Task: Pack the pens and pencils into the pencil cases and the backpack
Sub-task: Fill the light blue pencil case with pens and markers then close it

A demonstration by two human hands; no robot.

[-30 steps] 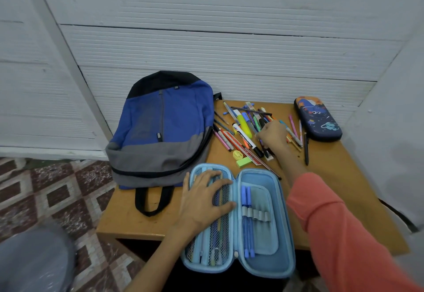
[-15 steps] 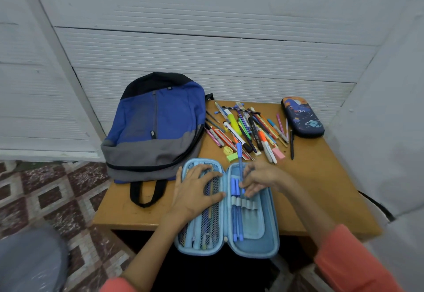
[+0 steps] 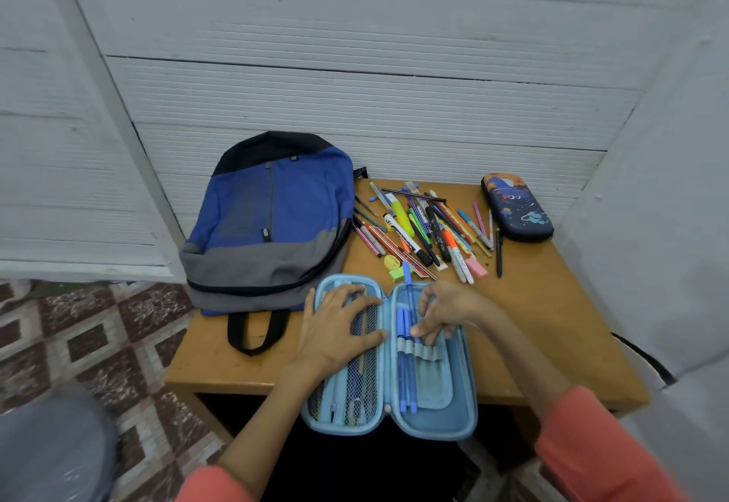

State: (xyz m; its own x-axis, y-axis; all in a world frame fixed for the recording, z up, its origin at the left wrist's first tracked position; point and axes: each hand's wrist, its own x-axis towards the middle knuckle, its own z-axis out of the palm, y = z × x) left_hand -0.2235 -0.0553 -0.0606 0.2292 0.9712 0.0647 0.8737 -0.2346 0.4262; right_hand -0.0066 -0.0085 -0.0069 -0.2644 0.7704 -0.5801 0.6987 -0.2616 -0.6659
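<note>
Left hand (image 3: 339, 324) lies flat, fingers spread, on the mesh half of the open light-blue pencil case (image 3: 434, 430) at the tabletop's (image 3: 552, 324) near edge. Right hand (image 3: 445, 310) pinches a blue pen (image 3: 408, 292) at the elastic loops in the case's right half. Loose pens and pencils (image 3: 426, 225) lie farther back, between the backpack (image 3: 276, 217) at left and a dark pencil case (image 3: 514, 208) at far right.

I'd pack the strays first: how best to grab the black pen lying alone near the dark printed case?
Pinch the black pen at mid-barrel from above, a finger on each side. It lies flat on the table, running front to back, with bare wood on both sides, so nothing should block the fingers.
</note>
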